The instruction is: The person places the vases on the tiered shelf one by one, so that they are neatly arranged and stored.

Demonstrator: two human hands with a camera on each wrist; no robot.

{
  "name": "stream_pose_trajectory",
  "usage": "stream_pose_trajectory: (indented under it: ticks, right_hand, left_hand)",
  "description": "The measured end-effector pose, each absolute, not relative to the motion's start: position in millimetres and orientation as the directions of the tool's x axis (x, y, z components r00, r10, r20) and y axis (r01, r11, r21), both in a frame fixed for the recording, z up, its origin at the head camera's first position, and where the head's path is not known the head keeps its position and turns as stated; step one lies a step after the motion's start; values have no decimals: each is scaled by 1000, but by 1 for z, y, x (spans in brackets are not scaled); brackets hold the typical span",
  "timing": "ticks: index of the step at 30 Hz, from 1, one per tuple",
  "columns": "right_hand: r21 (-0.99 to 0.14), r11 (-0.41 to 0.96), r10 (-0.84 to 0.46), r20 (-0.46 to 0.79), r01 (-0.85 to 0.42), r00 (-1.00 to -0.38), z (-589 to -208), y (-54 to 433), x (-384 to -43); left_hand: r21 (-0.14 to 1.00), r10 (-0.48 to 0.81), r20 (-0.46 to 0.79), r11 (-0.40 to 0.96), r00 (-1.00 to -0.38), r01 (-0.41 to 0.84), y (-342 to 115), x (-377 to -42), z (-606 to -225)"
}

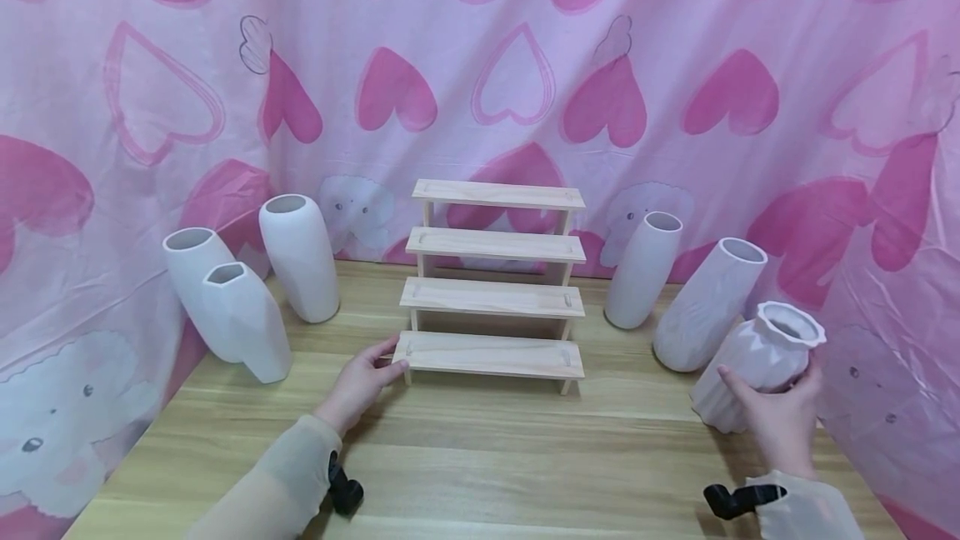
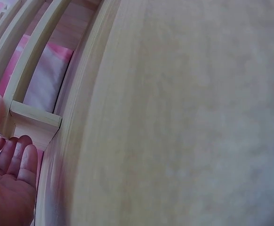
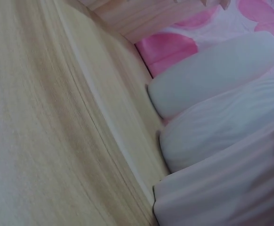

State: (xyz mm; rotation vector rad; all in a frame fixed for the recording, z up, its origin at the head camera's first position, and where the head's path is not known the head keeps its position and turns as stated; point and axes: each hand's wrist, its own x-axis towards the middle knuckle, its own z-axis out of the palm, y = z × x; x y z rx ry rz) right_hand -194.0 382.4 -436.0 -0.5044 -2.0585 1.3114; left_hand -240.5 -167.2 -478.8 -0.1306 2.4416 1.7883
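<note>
A person's left hand [image 1: 362, 387] is reaching to the wooden stand [image 1: 491, 351] in the middle of the worktop [image 1: 525, 465]. Its thumb and fingers are pinching the left end of the lowest shelf; in the left wrist view the thumb is pressing on the board from one side while the fingers are curling around from the other. The stand is rising in four steps towards the curtain [image 1: 450, 23], which is hanging behind with pink hearts on it.

The right hand [image 1: 783, 423] is gripping the ribbed vase [image 1: 748, 367], its thumb and fingers curving round the body below the frilled rim. This vase is occupying the near right part of the worktop, its base showing close to the surface; whether it is touching there, I cannot tell. Just behind it the textured vase [image 1: 708, 307] is standing, and farther back, nearer the stand, the slim vase [image 1: 643, 272] is standing too.

On the left side three more white vases are standing upright: the tall vase [image 1: 302, 261] nearest the stand, the round-mouthed vase [image 1: 193, 286] farther left, and the angular vase [image 1: 251, 327] in front, partly covering the round-mouthed one.
</note>
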Motion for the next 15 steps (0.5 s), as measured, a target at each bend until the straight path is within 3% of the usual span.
stream_pose_trajectory:
  ticks: [15]
  right_hand:
    - [-894, 448, 625, 293, 25, -723, -436, 377, -190]
  left_hand:
    - [944, -4, -140, 303, -990, -135, -167, -240, -478]
